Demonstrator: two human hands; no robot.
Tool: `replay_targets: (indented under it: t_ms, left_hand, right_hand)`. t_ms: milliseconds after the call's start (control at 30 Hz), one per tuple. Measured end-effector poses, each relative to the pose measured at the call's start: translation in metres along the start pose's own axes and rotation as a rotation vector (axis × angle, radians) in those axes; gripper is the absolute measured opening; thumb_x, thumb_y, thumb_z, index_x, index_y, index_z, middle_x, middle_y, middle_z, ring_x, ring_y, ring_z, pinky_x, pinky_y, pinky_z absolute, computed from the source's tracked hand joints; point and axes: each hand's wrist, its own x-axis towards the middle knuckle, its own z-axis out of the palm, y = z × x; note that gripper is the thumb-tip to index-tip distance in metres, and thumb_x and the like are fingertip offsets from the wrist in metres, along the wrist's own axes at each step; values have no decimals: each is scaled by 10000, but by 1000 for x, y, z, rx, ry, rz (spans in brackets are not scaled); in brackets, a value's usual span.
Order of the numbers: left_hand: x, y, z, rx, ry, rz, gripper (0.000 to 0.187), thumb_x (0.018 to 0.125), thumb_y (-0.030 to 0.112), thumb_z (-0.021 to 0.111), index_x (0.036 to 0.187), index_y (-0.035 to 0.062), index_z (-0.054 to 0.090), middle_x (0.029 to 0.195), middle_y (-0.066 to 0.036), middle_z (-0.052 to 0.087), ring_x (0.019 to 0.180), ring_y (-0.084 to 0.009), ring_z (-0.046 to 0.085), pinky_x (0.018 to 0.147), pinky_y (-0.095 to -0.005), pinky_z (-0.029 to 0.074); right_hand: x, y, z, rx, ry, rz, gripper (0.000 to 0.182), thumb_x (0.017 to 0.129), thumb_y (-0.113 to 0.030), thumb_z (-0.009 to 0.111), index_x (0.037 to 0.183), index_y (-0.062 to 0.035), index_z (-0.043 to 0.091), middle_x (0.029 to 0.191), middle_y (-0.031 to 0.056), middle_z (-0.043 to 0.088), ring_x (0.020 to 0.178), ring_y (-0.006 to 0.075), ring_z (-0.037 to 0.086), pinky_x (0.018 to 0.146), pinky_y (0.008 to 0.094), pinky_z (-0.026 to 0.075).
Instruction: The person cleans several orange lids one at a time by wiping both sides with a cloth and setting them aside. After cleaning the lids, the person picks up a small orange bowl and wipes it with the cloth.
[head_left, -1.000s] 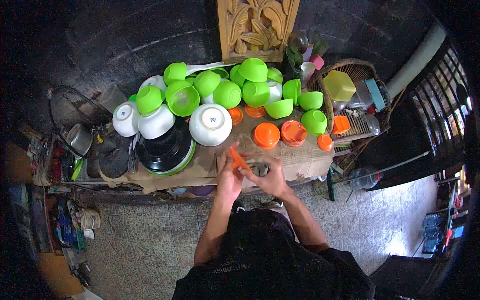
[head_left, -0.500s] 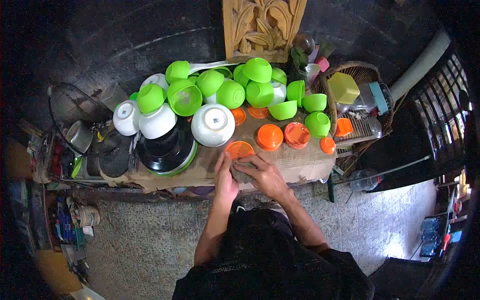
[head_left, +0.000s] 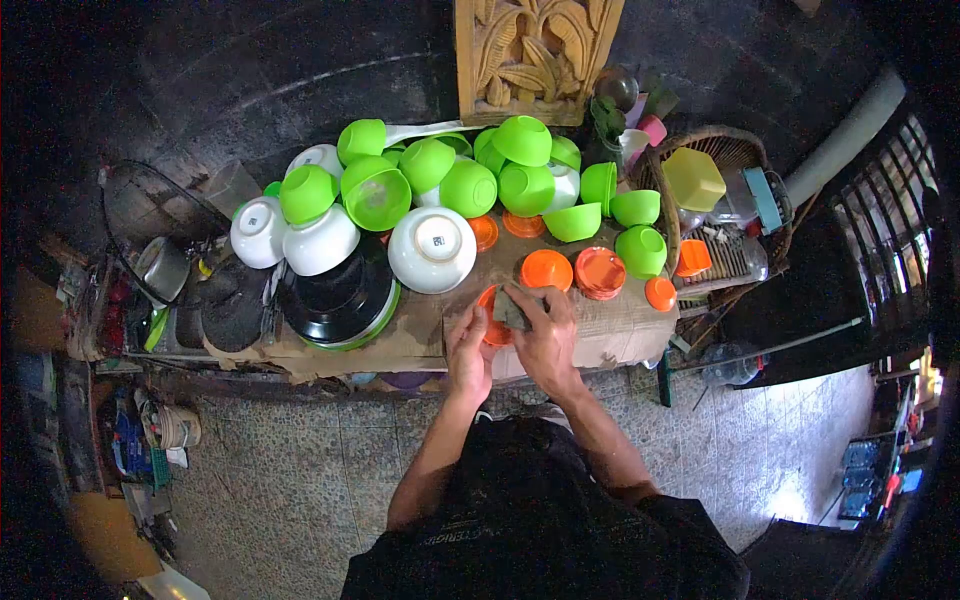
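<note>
My left hand (head_left: 468,356) is closed on the rim of a small round orange dish (head_left: 490,302), tilted up over the front of the table. A greyish cloth (head_left: 507,311) is pinched in my right hand (head_left: 549,343) and pressed against the dish's inner face. Part of the dish is hidden behind the cloth and fingers. Just beyond my hands sit an orange bowl (head_left: 546,270) and a stack of orange dishes (head_left: 600,272). A large white bowl (head_left: 432,249) lies upside down to the left.
Several green bowls (head_left: 468,189) are piled along the back. A black lid-like piece (head_left: 335,308) lies at left. On the right stands a wicker basket (head_left: 668,215) holding a yellow container (head_left: 694,180). The cardboard-covered table's front edge (head_left: 625,355) is close to my wrists.
The orange dish has turned from nearly flat to a steeper tilt. My right hand has shifted right and brought the cloth up onto the dish's face. The view has shifted slightly.
</note>
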Motion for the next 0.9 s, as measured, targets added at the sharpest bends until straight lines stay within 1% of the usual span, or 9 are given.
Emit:
replay_targets:
  t_ms: [33, 100, 233, 333, 400, 500, 600, 800, 900]
  left_hand:
    - [-1, 3, 2, 1, -3, -3, 446, 1073, 356, 550, 1384, 36, 565, 1333, -79, 646, 1146, -195, 653, 944, -378, 543]
    - [-2, 10, 5, -71, -66, -27, 501, 1086, 367, 531, 1446, 19, 528, 1392, -91, 604, 1267, -180, 579, 1059, -366, 472]
    - [0, 3, -4, -90, 43, -19, 490, 1092, 352, 500, 1470, 41, 508, 1383, -90, 618, 1206, -197, 623, 1029, -371, 514]
    - [-4, 8, 2, -107, 103, 36, 480, 1118, 324, 429, 1505, 44, 474, 1427, -101, 590, 1282, -214, 584, 1082, -377, 488]
    - [-5, 20, 7, -152, 109, 77, 440, 1125, 270, 421, 1461, -3, 499, 1405, -121, 599, 1299, -238, 571, 1128, -400, 448]
    - [-4, 28, 5, -74, 91, 88, 440, 1132, 267, 373, 1488, 32, 484, 1469, -118, 564, 1334, -242, 553, 1127, -410, 462]
    - [0, 14, -8, -102, 118, 101, 429, 1117, 270, 434, 1459, 20, 505, 1430, -118, 593, 1292, -257, 588, 1119, -433, 468]
    - [0, 6, -12, -159, 71, 137, 415, 1097, 295, 495, 1386, 1, 554, 1369, -120, 627, 1220, -262, 630, 1050, -454, 515]
    - [-3, 3, -7, -103, 67, 147, 414, 1092, 303, 512, 1371, 1, 565, 1355, -122, 633, 1193, -252, 641, 1016, -447, 532]
  right_hand:
    - [0, -2, 4, 3, 11, -38, 595, 650, 1, 789, 1234, -92, 730, 1075, 148, 638, 993, 355, 633, 830, 446, 548]
    - [1, -8, 8, 3, 25, -76, 611, 651, -1, 790, 1253, -80, 720, 1074, 160, 636, 991, 356, 632, 827, 445, 545]
    - [0, -22, 4, 92, -74, -124, 587, 708, -37, 768, 1291, -64, 695, 1089, 161, 639, 1011, 368, 629, 861, 455, 542]
    - [-2, -23, 3, 139, -138, -215, 584, 719, -57, 762, 1298, -64, 690, 1122, 149, 646, 1029, 370, 626, 894, 460, 546]
    - [-2, -23, -1, 202, -221, -224, 558, 713, -75, 770, 1268, -71, 709, 1158, 137, 651, 1044, 367, 628, 919, 458, 550]
    - [-8, -18, -4, 222, -313, -263, 517, 711, -97, 779, 1226, -84, 734, 1150, 126, 664, 1057, 357, 633, 930, 445, 549]
    - [-15, -15, -1, 226, -323, -125, 476, 718, -107, 786, 1193, -95, 751, 1130, 108, 679, 1074, 344, 636, 939, 433, 547]
    - [-10, -12, -14, 108, -147, -25, 433, 703, -57, 805, 1134, -90, 781, 1064, 123, 705, 1022, 332, 651, 880, 423, 549]
    - [-4, -6, -17, 49, -45, -4, 476, 693, -33, 802, 1164, -92, 770, 1078, 140, 696, 1024, 340, 646, 876, 430, 542]
